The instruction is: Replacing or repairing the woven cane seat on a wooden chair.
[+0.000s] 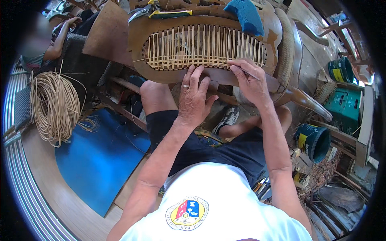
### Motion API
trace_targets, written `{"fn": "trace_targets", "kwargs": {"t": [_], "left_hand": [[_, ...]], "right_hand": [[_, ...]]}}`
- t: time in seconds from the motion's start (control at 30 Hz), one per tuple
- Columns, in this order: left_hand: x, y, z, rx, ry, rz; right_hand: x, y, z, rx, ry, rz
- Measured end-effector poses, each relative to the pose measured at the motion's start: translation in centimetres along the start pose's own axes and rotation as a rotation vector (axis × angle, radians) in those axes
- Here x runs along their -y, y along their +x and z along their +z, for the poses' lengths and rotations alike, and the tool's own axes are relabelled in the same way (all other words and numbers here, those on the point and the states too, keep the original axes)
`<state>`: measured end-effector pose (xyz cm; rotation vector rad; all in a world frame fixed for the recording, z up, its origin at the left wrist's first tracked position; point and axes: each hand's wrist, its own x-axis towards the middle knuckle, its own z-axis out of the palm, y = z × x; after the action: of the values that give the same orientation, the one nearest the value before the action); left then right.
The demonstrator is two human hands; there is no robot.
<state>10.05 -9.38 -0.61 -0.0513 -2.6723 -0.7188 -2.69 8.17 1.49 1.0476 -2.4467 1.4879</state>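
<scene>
A wooden chair frame [138, 60] lies across my knees. Its oval opening is strung with pale cane strands [201, 44], close-set lengthwise toward me, with a few rows woven crosswise along the near edge. My left hand [194, 94] rests on the near rim, fingers stretched out and the tips by the woven rows; it holds nothing. My right hand [252, 82] is closed around a thin dark rod-like tool [250, 74], at the right part of the near rim. The tool's tip is too small to make out.
Pruning shears [171, 14] with yellow-green handles and a blue sponge [247, 18] lie on the frame's far side. A coil of cane [56, 104] hangs at left above a blue sheet [100, 160]. Green buckets [313, 142] stand at right. Another person's arm [60, 40] shows far left.
</scene>
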Motion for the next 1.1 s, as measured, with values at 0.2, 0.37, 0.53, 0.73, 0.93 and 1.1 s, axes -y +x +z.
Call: {"fn": "trace_targets", "kwargs": {"t": [0.2, 0.37, 0.53, 0.73, 0.93, 1.1], "left_hand": [[-0.1, -0.4, -0.3, -0.001, -0.022, -0.034], [0.4, -0.1, -0.5, 0.002, -0.045, -0.001], [0.8, -0.2, -0.6, 0.007, -0.065, 0.012], [0.8, -0.5, -0.6, 0.001, -0.079, 0.008], [1.2, -0.9, -0.6, -0.003, -0.091, 0.000], [1.6, -1.0, -1.1, 0.011, -0.085, 0.007]], "right_hand": [[0.1, -0.1, -0.6, 0.030, 0.030, 0.028], [1.1, 0.9, -0.5, 0.009, 0.096, 0.114], [0.9, 0.4, 0.2, 0.067, 0.043, 0.089], [0.9, 0.1, 0.2, 0.059, -0.025, -0.041], [1.6, 0.4, 1.6, 0.024, 0.071, 0.052], [2.0, 0.6, 3.1, -0.013, -0.124, -0.123]]}}
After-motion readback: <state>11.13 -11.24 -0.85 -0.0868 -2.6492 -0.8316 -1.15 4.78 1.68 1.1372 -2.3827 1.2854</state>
